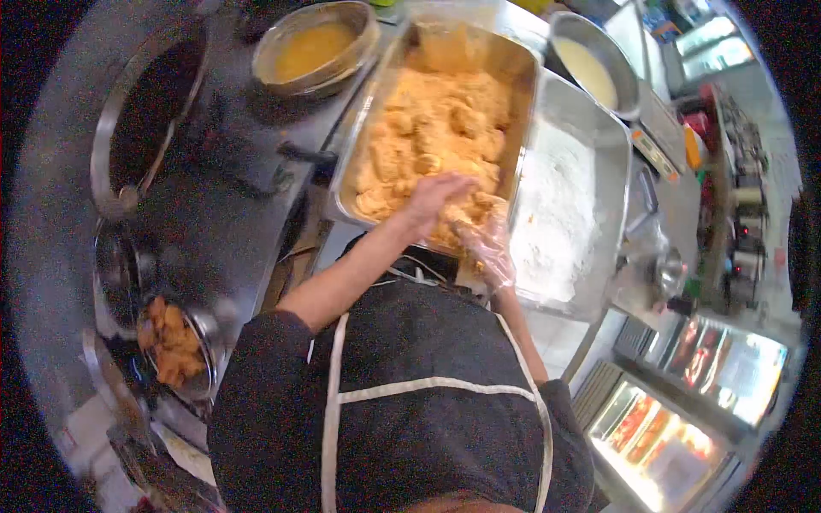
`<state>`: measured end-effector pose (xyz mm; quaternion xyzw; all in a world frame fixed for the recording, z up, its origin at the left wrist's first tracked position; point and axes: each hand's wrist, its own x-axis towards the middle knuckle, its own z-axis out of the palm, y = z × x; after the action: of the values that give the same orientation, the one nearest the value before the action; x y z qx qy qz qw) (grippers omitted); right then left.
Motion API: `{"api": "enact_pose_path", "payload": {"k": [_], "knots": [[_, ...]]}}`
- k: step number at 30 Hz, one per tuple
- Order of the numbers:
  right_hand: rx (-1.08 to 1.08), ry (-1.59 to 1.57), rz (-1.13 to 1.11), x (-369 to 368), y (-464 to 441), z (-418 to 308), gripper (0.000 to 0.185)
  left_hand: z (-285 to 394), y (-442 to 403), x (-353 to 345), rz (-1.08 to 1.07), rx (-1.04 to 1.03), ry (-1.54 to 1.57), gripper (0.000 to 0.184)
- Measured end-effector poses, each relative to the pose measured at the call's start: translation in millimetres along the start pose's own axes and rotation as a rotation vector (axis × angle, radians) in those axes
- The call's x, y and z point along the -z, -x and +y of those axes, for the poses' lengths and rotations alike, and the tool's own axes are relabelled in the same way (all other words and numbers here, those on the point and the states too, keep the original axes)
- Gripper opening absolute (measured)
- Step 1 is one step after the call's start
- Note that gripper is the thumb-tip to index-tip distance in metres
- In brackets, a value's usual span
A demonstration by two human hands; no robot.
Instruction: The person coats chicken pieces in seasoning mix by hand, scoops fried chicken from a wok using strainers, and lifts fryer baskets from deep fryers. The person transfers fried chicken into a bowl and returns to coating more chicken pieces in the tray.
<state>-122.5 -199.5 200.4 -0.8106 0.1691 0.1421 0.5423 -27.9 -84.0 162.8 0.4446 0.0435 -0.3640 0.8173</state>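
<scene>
While the dark apron (pixel 410 445) with pale trim fills the nearest part of the view, both forearms reach past it to a deep metal tray (pixel 523 103) of orange-coated pieces (pixel 428 120). At the tray's near end, the right hand (pixel 493 250), in a clear, crinkled covering, is at the near right corner; its fingers are blurred, and I cannot tell whether they pinch a piece or merely lie against one. Just ahead and to its left, the left hand (pixel 440 198) reaches over the coating with fingers extended and held fairly close together, pointing toward the right hand. Orange pieces lie directly beneath and between the two hands, and most of the heap spreads beyond them to the far end.

To the left, well apart from the hands, a metal bowl (pixel 205 335) holds browned pieces (pixel 177 346). Right beside the orange tray sits a pale tray (pixel 614 167) of white powder (pixel 552 205). Farther off, a bowl (pixel 295 88) of yellow liquid stands at the upper left, and a pan (pixel 630 90) of creamy liquid at the upper right.
</scene>
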Motion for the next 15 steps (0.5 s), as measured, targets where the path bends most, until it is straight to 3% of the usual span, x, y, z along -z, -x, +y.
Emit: {"api": "enact_pose_path", "payload": {"k": [1,2,4,7,8,9,15], "knots": [[0.061,0.075,-0.039,-2.4,-6.2,-4.6,0.048,13.8,10.3,-10.9,-0.071,0.032,0.054,0.028],[0.154,0.152,-0.050,-8.6,-13.2,-7.5,0.048,6.6,4.8,-5.3,-0.311,0.183,0.266,0.031],[0.332,0.246,-0.083,-22.9,-30.2,-17.3,0.049,3.1,3.2,3.9,-0.421,-0.128,0.092,0.037],[0.489,0.308,-0.140,-36.6,-56.2,-31.7,0.050,2.0,-6.4,5.4,0.053,-0.886,-0.154,0.035],[0.507,0.324,-0.149,-36.8,-61.1,-34.0,0.050,-11.9,-26.3,19.7,0.175,-0.293,0.185,0.027],[0.525,0.345,-0.163,-38.2,-65.4,-37.7,0.050,-9.9,-22.9,25.0,0.174,-0.243,0.267,0.016],[0.597,0.374,-0.243,-53.1,-78.1,-53.5,0.052,-9.1,-1.2,52.6,0.203,-0.378,0.207,0.019]]}}
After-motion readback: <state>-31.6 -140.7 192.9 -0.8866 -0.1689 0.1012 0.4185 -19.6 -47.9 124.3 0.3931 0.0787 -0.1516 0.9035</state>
